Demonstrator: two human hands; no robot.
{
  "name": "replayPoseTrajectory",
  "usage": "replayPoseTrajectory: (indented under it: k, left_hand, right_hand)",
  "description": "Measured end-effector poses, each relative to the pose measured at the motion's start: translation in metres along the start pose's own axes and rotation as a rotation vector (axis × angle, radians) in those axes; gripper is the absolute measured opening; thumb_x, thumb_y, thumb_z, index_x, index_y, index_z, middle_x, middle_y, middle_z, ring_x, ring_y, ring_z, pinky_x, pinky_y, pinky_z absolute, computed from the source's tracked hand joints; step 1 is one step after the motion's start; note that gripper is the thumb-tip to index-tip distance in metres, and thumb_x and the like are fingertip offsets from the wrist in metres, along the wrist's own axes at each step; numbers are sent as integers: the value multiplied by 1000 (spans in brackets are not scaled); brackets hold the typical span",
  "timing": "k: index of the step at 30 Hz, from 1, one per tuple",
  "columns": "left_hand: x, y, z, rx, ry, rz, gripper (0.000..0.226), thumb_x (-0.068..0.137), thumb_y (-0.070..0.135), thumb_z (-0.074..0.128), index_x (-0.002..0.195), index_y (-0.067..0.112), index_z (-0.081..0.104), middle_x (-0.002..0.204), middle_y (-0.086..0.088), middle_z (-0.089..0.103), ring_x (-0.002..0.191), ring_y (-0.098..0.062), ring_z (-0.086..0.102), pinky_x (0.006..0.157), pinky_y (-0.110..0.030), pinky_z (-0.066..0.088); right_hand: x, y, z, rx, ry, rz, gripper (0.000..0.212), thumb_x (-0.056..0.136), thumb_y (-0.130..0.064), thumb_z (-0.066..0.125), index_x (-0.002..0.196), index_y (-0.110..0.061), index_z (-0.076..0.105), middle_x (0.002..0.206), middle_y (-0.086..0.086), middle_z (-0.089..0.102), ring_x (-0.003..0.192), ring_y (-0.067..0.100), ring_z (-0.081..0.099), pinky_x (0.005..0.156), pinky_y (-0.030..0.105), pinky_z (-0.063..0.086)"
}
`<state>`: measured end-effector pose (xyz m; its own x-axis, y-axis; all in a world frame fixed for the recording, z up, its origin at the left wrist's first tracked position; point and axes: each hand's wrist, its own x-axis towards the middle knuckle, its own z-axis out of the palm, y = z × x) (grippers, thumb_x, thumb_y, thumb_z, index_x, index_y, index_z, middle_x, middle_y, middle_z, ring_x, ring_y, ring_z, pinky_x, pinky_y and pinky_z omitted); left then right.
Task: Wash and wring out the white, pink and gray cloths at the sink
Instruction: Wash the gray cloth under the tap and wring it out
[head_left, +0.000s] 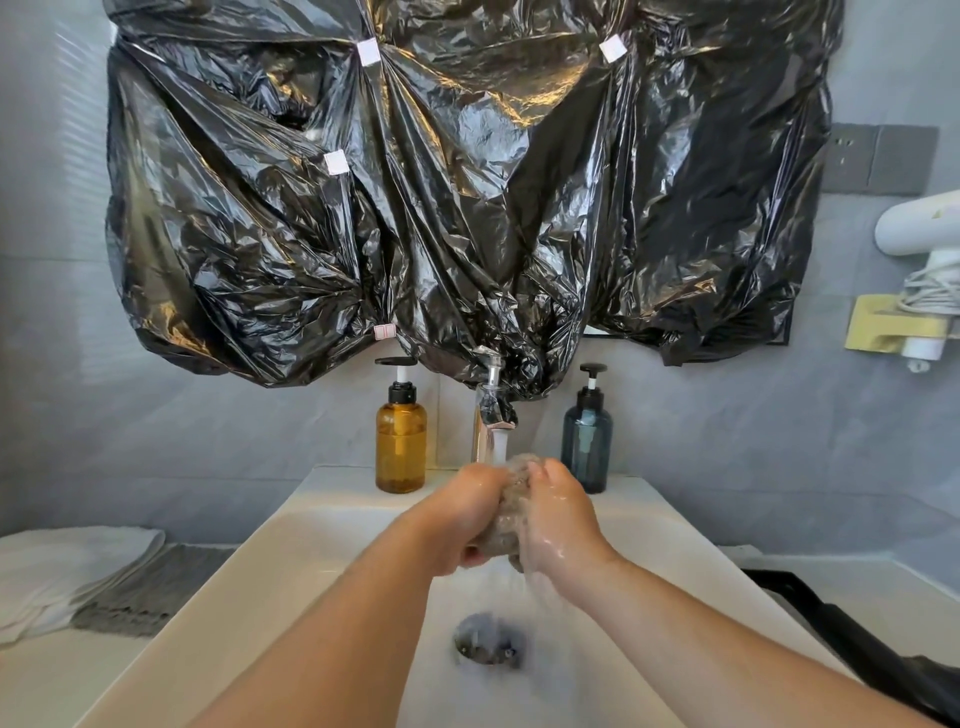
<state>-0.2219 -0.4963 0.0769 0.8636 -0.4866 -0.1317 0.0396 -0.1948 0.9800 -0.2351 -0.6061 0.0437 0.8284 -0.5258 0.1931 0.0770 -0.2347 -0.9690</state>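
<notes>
With left hand (470, 512) and right hand (558, 514) clamped together on wet cloth (511, 499) under tap (488, 421), advisable to twist oppositely, low over sink (322, 545)

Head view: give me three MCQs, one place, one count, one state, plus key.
1. The amber bottle stands: A left of the tap; B right of the tap; C on the floor.
2. Pump bottles behind the sink: A one; B two; C four.
3. The tap is: A off; B running; C removed.
Key: 1A, it stands to the tap's left. 2B, only the amber and the blue bottle are there. 3B, water falls onto the cloth gripped by the left hand and right hand.
</notes>
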Motion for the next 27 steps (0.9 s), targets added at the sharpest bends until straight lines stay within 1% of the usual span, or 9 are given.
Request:
replayPoseTrajectory:
  k: [2,4,8,12,16,20,22,25,27]
  left_hand:
    - [1,2,-4,-1,-44,-12,37,100,53,48,94,18,62,64,3,63,50,-7,54,43,-18,38]
    - [1,2,-10,31,-115,-12,44,95,54,59,107,12,61,78,-5,62,56,-11,54,49,-25,51]
    - [1,2,-13,-167,-44,83,24,98,15,57,121,9,55,108,-18,68,90,-28,72,67,-35,62]
    - [7,1,-12,-528,90,136,21,92,-3,47,108,4,57,104,-21,65,91,-33,66,65,-39,60]
    - [9,-2,-10,-652,123,86,24,97,19,49,97,0,63,99,-21,73,92,-37,68,87,-48,56]
    - [14,-5,-2,-562,135,71,41,106,36,44,124,4,59,107,-27,70,105,-41,68,94,-50,54]
    - [15,-6,3,-475,150,107,40,107,29,42,132,-1,53,110,-30,65,112,-44,64,85,-41,55]
    - [10,-6,0,-353,58,109,29,104,20,46,123,3,61,83,-13,74,78,-24,72,54,-28,53]
    - [8,-6,-3,-190,24,70,24,101,23,49,117,10,63,83,-7,74,75,-21,70,53,-28,53]
  right_hand:
    - [1,-2,-10,-44,65,-72,28,106,-38,40,92,-24,60,93,10,68,90,30,68,85,50,57]
    - [2,-8,-22,-9,112,-117,27,107,-35,41,98,-18,60,96,9,68,91,26,66,84,45,57]
    - [0,-10,-27,100,58,0,14,99,-17,44,100,-13,58,90,8,63,76,23,60,53,27,48]
    - [-11,-10,-20,282,-206,256,23,97,-16,43,101,-10,65,79,11,68,71,26,62,69,43,60]
    - [-21,-8,-10,335,-297,161,17,104,-25,41,114,-19,54,106,14,69,92,32,67,72,50,62]
    - [-25,-2,8,156,-147,-36,20,108,-41,38,112,-24,46,108,10,66,91,27,69,56,34,56]
    - [-24,0,15,161,-37,-86,15,107,-37,42,103,-24,49,92,3,64,80,21,63,52,28,46]
    - [-18,-1,17,223,-37,7,30,100,-39,46,89,-19,65,81,3,68,88,27,66,67,33,52]
    - [-15,1,10,217,-27,76,33,102,-41,42,86,-24,66,83,3,70,86,23,66,69,34,53]
